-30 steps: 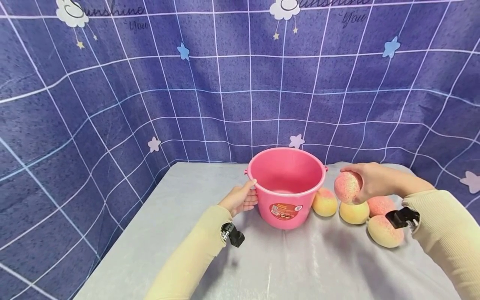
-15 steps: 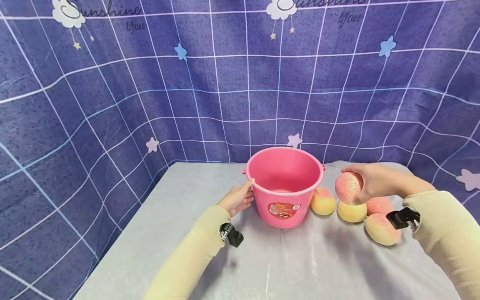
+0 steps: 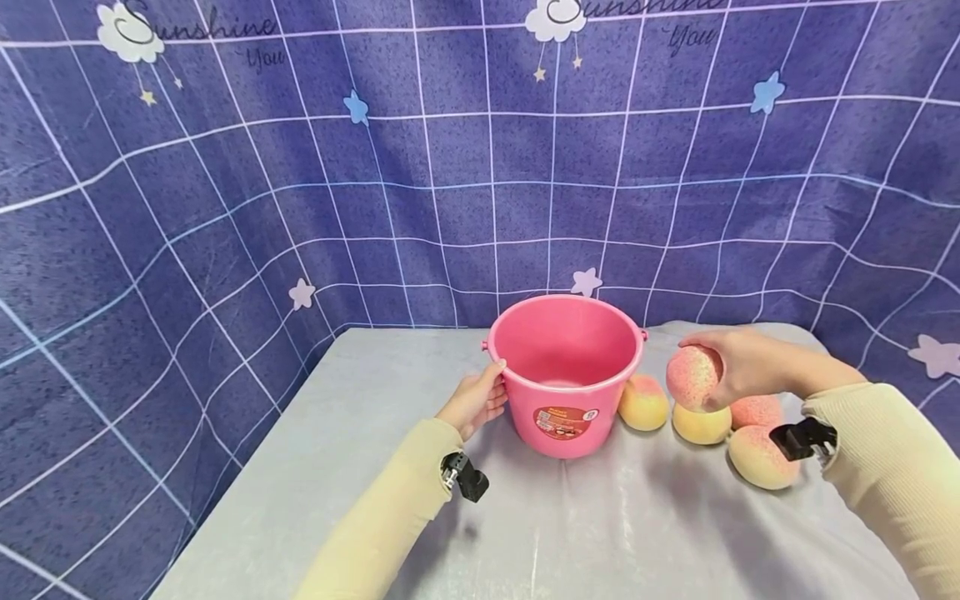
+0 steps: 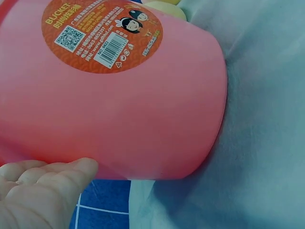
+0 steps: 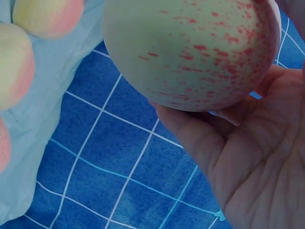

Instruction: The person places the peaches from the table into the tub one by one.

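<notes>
A pink plastic bucket with an oval label stands upright on the table. My left hand holds its left side, thumb at the rim and fingers along the outer wall; in the left wrist view the fingers lie beside the pink wall. To the right of the bucket my right hand grips a peach above the table. The right wrist view shows this peach close up, pale with red speckles, fingers and thumb around it.
Several more peaches rest on the grey tablecloth: one peach beside the bucket, others below and right of the held one, including a pale peach. A blue gridded curtain hangs behind and at both sides.
The whole head view has shifted slightly left. Both hands keep their holds, with the peach staying at about the same place relative to the bucket.
</notes>
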`<state>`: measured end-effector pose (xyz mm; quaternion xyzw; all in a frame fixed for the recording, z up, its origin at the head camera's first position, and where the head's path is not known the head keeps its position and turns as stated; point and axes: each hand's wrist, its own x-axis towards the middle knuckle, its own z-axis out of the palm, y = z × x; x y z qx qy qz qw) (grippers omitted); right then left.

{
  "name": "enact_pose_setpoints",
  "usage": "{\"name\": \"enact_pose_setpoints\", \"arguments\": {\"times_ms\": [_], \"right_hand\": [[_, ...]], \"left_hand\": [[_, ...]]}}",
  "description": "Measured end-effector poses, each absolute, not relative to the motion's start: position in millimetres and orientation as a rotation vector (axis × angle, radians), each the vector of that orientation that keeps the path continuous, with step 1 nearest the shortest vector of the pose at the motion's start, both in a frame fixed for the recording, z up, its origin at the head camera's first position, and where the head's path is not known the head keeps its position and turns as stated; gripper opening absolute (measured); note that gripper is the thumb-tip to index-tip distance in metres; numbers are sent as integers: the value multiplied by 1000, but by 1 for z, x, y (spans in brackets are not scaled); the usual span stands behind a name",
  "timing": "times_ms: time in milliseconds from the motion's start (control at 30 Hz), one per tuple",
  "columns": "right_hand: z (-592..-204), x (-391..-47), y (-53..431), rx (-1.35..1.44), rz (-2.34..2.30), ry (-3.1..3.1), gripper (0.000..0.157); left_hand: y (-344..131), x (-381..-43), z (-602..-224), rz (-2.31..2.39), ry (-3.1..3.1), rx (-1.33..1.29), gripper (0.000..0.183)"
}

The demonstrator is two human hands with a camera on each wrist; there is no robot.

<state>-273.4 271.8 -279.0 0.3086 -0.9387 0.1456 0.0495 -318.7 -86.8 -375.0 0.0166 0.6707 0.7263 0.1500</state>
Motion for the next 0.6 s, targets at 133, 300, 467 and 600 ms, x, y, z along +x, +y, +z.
{"name": "enact_pose_setpoints", "arguments": {"times_ms": [133, 300, 467, 600], "right_hand": [[-278, -274, 270, 940, 466, -2864, 79], [-277, -275, 268, 942, 472, -2881, 80], [-275, -277, 266, 909, 460, -2904, 82], [-273, -278, 266, 903, 430, -2923, 80]], "left_hand": [[-88, -319, -375, 2056, 1950, 41, 72], [-90, -319, -375, 2041, 1949, 45, 74], [-92, -321, -377, 2030, 1955, 63, 75], [-91, -322, -379, 2021, 1961, 58, 76]]}}
